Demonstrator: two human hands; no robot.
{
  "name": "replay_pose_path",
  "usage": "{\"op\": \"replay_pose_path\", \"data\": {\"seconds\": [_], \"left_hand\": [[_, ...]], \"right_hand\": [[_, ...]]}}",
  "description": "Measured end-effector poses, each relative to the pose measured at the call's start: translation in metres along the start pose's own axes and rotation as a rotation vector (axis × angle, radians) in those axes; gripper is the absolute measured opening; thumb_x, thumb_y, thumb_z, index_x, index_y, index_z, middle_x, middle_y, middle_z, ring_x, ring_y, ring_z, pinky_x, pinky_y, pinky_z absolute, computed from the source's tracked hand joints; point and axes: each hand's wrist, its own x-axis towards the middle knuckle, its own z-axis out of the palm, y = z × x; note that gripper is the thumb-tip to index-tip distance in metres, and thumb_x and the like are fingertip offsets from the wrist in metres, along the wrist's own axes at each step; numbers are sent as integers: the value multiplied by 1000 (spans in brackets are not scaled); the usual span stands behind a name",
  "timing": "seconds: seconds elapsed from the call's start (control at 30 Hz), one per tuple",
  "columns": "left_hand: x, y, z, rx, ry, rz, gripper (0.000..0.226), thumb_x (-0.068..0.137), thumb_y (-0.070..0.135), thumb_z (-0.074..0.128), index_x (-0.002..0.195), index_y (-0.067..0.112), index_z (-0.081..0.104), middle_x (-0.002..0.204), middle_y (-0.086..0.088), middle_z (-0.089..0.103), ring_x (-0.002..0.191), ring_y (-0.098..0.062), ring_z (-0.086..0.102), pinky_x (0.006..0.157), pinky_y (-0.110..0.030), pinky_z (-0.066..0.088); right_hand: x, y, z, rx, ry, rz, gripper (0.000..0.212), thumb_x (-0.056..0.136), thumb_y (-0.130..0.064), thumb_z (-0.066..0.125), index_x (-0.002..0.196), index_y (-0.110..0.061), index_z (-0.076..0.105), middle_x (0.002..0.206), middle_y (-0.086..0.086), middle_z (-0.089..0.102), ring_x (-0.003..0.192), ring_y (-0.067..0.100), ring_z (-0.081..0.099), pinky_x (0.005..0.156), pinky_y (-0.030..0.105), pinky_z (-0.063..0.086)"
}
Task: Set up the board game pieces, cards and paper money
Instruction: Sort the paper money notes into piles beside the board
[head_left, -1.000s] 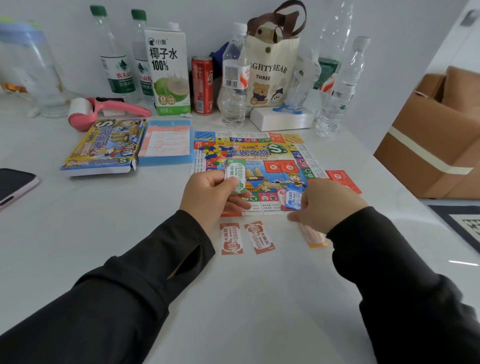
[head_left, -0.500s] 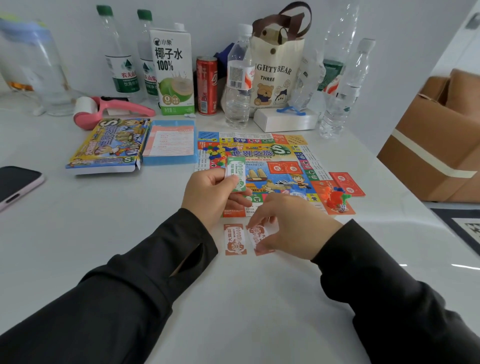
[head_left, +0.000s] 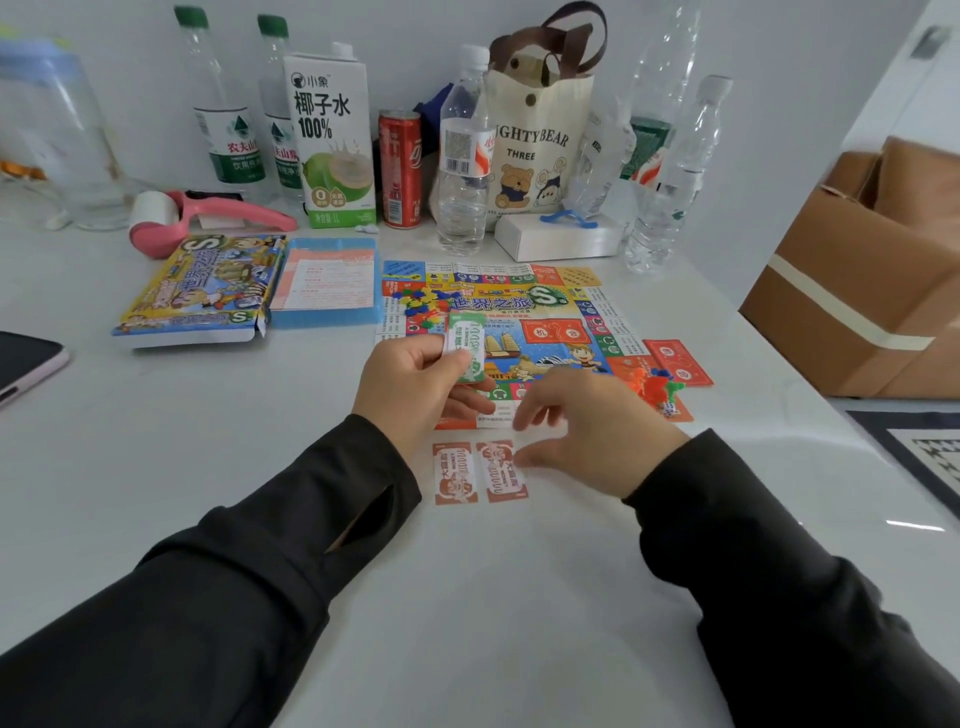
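Right hand back over the orange notes, green wad still up in the left.

The left hand keeps pinching the green paper money upright above the board's near edge, unchanged. The right hand, a second ago out at the board's right corner, now hangs with fingers spread and blurred beside the right orange note, uncovering more of it than half a second ago; contact unclear. The left orange note lies alongside on the table. The playing pieces stand on the board's right corner.
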Motion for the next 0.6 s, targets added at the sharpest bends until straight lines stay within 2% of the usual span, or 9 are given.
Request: {"op": "replay_pose_path", "data": {"seconds": [0.1,0.17,0.27,0.37,0.6], "left_hand": [[-6,1,5,43,-8,42,22,94,10,50,79,22,61,73,-6,70,53,-16,66,48,-22,53],[-11,2,8,101,-32,89,23,94,11,50,78,23,61,73,-5,70,53,-15,66,47,-20,53],[-18,2,11,162,-63,129,23,94,11,49,78,24,60,73,-3,69,52,-14,66,46,-19,52],[-23,1,12,196,-73,137,24,94,12,49,77,25,59,75,-1,69,53,-16,67,46,-19,52],[-29,0,11,215,-80,129,25,94,11,48,77,23,60,75,-3,70,55,-21,67,50,-24,54]], "right_hand": [[-4,13,-6,-45,24,116,12,84,-19,66,85,-27,56,84,-11,51,79,5,46,69,15,34],[-6,17,-6,-95,-22,188,20,86,-9,59,82,-27,54,77,-15,46,82,9,45,73,19,34],[-9,16,-8,-155,-115,237,27,84,2,53,84,-25,56,77,-13,42,87,13,45,76,23,37],[-13,16,-13,-183,-148,277,28,83,4,50,92,-20,61,90,-4,45,90,16,44,84,27,41],[-25,23,-16,-234,-75,356,24,86,0,52,104,-12,63,97,0,44,91,18,44,79,22,35]]}}
